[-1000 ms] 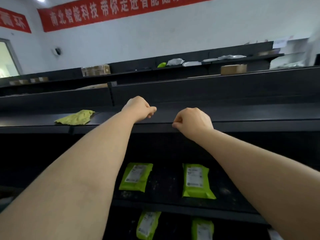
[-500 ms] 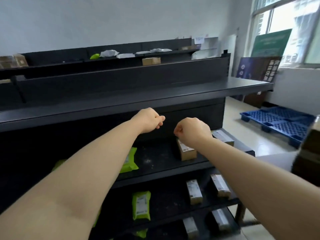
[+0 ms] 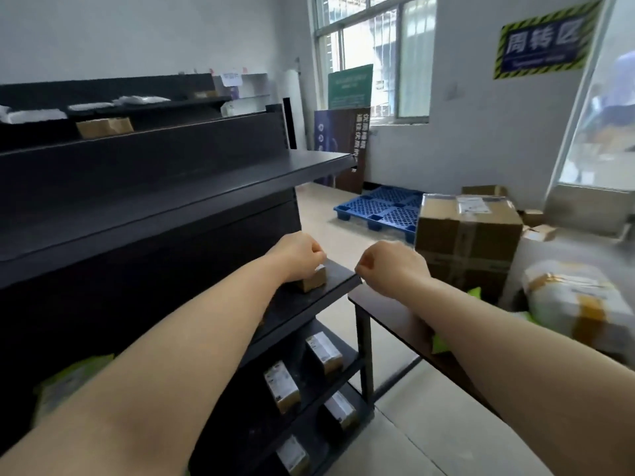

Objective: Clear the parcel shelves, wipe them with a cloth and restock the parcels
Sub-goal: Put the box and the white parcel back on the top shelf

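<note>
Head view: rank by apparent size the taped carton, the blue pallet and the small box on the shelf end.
1. Carton.
2. Pallet, farther off and partly behind the carton, so really perhaps larger.
3. Small box, partly hidden by the left hand.

Black shelves (image 3: 178, 187), blue pallet (image 3: 381, 209)

Your only view comes from the wide-angle camera on your head, looking forward and somewhat down along both forearms, with your left hand (image 3: 297, 257) and right hand (image 3: 395, 269) near mid-frame. It faces the right end of the tall black metal shelving unit (image 3: 171, 201), close on the left. The blue plastic pallet (image 3: 378, 209) and barred window (image 3: 371, 46) lie far ahead; the large taped brown cardboard carton (image 3: 467, 235) stands near right. The blurred right edge may be a glass door.
</note>
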